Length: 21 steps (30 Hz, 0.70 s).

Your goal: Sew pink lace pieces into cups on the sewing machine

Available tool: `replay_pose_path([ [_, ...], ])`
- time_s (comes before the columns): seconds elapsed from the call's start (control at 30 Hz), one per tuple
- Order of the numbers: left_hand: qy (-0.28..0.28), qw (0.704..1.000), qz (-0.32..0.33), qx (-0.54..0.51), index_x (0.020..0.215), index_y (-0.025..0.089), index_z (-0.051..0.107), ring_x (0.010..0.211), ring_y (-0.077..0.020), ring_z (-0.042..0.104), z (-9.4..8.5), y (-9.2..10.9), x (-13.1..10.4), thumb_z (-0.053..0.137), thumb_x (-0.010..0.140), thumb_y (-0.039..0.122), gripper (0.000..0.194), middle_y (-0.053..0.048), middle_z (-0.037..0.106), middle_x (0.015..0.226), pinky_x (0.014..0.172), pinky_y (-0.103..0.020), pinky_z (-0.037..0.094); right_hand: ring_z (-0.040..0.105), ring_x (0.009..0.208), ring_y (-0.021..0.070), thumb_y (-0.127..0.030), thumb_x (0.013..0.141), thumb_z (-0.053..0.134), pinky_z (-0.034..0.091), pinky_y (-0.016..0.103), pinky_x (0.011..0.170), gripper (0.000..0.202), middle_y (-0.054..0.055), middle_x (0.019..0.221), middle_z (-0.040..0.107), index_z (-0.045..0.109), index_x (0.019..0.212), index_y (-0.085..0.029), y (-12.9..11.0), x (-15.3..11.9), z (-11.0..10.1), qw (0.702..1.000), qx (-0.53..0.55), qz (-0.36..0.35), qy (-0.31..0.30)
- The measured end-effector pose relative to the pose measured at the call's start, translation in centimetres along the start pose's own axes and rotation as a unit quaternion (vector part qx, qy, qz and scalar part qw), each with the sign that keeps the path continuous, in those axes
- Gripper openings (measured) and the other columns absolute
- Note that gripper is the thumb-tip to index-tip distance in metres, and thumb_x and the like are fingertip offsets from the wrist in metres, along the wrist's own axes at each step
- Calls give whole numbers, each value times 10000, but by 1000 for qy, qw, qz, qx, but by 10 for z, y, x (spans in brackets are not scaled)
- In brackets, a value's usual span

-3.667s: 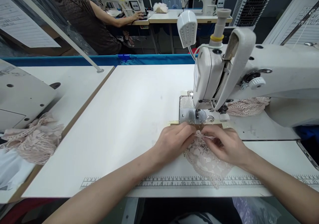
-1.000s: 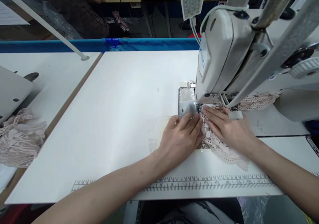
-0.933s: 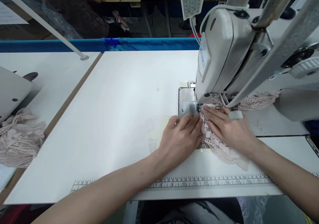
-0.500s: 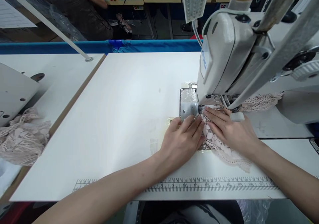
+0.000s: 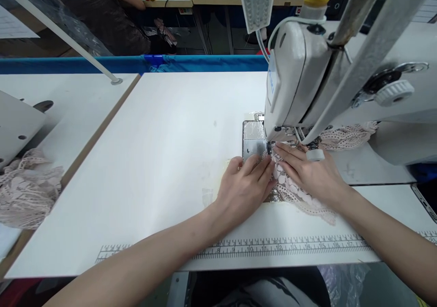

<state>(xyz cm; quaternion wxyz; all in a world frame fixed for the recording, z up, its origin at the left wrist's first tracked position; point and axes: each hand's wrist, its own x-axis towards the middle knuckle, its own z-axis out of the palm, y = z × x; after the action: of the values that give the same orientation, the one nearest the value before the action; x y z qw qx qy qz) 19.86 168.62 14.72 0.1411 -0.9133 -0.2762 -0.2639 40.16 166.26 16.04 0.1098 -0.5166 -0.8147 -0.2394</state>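
Note:
A strip of pale pink lace [image 5: 293, 191] lies under the sewing machine head [image 5: 290, 79], its scalloped end trailing toward the table's front. My left hand [image 5: 243, 181] rests palm down beside the metal needle plate [image 5: 253, 138], fingertips touching the lace's left edge. On top of the lace, to the right of the presser foot area, my right hand [image 5: 310, 170] lies with its fingers stretched out flat. The needle and the exact stitching point are hidden. More lace [image 5: 350, 136] is bunched behind my right hand, under the machine arm.
A printed ruler [image 5: 259, 248] runs along the front edge of the white table [image 5: 164, 161]. At left, a lace heap [image 5: 29, 193] sits beside another machine [image 5: 18, 125]. A phone-like dark object [image 5: 426, 197] lies at right. Beyond the blue cloth edge [image 5: 218, 62] is another person [image 5: 99, 15].
The view has shifted slightly, so the machine appears farther left. The lace's near end sits a little closer to the machine. Both hands keep nearly the same pose on the lace.

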Motion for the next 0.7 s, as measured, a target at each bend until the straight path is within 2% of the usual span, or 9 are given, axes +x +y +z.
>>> replay_pose_path([
  [0.17, -5, 1000, -8, -1, 1160, 162, 621, 1073, -205, 561, -1, 1, 2, 492, 967, 271, 256, -45, 667, 1198, 796, -374, 386, 648, 895, 228, -285, 957, 481, 450, 403, 825, 272, 80, 991, 730, 677, 1115, -180, 0, -1, -11, 999, 50, -10, 9],
  [0.27, 5, 1000, 3, -10, 1126, 161, 629, 1057, -206, 561, 0, 0, 3, 496, 962, 251, 230, -30, 677, 1169, 815, -376, 380, 639, 695, 188, -421, 873, 601, 482, 344, 643, 301, 61, 958, 719, 678, 1038, -181, -4, -4, -23, 989, 130, 16, -63],
  [0.37, -25, 998, -7, -54, 1148, 167, 616, 1065, -204, 552, -2, -4, 5, 455, 973, 243, 250, -23, 659, 1196, 859, -383, 367, 633, 655, 152, -346, 902, 566, 462, 285, 548, 188, 31, 990, 694, 658, 980, -202, -7, -5, -30, 970, 200, 38, -135],
  [0.43, -77, 992, -19, -102, 1189, 178, 597, 1061, -206, 548, -6, -9, 9, 436, 960, 226, 284, -28, 641, 1211, 874, -388, 360, 646, 693, 146, -255, 951, 477, 470, 272, 581, 173, 16, 968, 688, 644, 946, -208, -8, -6, -31, 962, 231, 57, -130],
  [0.53, -144, 978, -25, -148, 1206, 185, 590, 1070, -227, 540, -10, -16, 20, 485, 884, 184, 338, -47, 624, 1209, 877, -394, 359, 649, 681, 156, -256, 974, 432, 475, 275, 594, 204, 32, 910, 693, 623, 1001, -190, -8, -6, -27, 954, 265, 104, -92],
  [0.63, -151, 973, -48, -169, 1088, 192, 644, 1017, -225, 562, -7, -21, 30, 483, 894, 170, 253, -44, 649, 1126, 836, -381, 372, 621, 582, 151, -307, 983, 412, 454, 271, 530, 263, 50, 830, 691, 626, 1034, -164, -8, -5, -21, 945, 286, 141, -71],
  [0.7, -142, 967, -76, -197, 993, 196, 665, 969, -218, 577, -4, -24, 35, 449, 934, 191, 224, -34, 666, 1046, 823, -383, 382, 611, 552, 142, -351, 952, 489, 467, 275, 538, 272, 57, 860, 697, 626, 1087, -159, -7, -4, -18, 941, 302, 136, -68],
])
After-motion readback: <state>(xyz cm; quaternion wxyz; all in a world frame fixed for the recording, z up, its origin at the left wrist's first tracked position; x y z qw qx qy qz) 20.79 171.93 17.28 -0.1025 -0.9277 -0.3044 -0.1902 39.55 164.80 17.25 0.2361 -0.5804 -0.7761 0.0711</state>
